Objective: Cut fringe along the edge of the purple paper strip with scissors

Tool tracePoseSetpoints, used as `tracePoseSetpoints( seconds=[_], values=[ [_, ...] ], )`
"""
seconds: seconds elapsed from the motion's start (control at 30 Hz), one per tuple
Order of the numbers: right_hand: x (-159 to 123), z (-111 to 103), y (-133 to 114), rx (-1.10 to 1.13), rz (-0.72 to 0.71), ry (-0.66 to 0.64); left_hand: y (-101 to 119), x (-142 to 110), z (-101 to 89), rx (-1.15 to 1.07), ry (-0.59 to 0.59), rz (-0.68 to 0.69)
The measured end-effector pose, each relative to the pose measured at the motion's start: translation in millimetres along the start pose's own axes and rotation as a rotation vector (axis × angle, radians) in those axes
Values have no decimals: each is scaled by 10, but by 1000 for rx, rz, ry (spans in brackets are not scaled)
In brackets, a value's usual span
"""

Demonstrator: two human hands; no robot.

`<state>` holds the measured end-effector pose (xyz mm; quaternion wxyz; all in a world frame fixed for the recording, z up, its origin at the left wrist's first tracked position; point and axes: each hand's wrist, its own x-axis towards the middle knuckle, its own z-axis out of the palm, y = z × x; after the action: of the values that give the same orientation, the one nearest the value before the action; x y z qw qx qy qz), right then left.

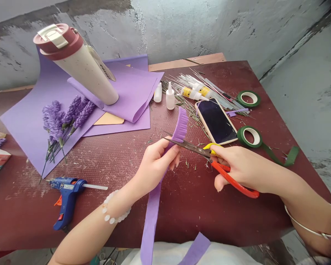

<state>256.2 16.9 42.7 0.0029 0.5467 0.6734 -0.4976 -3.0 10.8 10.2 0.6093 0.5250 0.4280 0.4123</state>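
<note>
My left hand (160, 162) pinches a long purple paper strip (151, 215) between thumb and fingers. Above the fingers, the strip's upper end stands up and curls, with a row of fine cuts along its right edge. Its lower part hangs past the table's front edge towards my lap, where another purple end shows. In my right hand (237, 169) are scissors (193, 148) with one yellow and one red handle. Their blades lie across the strip just above my left thumb, with the tips pointing left.
A blue glue gun (68, 198) lies at left, below purple paper flowers (63, 117). A tumbler (82, 70) stands on purple sheets (22, 114). Small bottles (170, 97), thin wires (179, 82), a phone (216, 119) and green tape rolls (249, 136) occupy the back right.
</note>
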Motion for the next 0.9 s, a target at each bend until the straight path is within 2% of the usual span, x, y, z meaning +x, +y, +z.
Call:
tracePoseSetpoints(
  seconds=[0.5, 0.77, 0.9],
  values=[
    [-11, -39, 33, -5, 2, -36, 10, -4, -27, -2, -38, 30],
    [52, -40, 169, -14, -43, -83, -3, -6, -12, -16, -64, 45],
    [17, -44, 123, -31, -44, -22, -9, -3, -8, 2, -47, 38]
  ],
)
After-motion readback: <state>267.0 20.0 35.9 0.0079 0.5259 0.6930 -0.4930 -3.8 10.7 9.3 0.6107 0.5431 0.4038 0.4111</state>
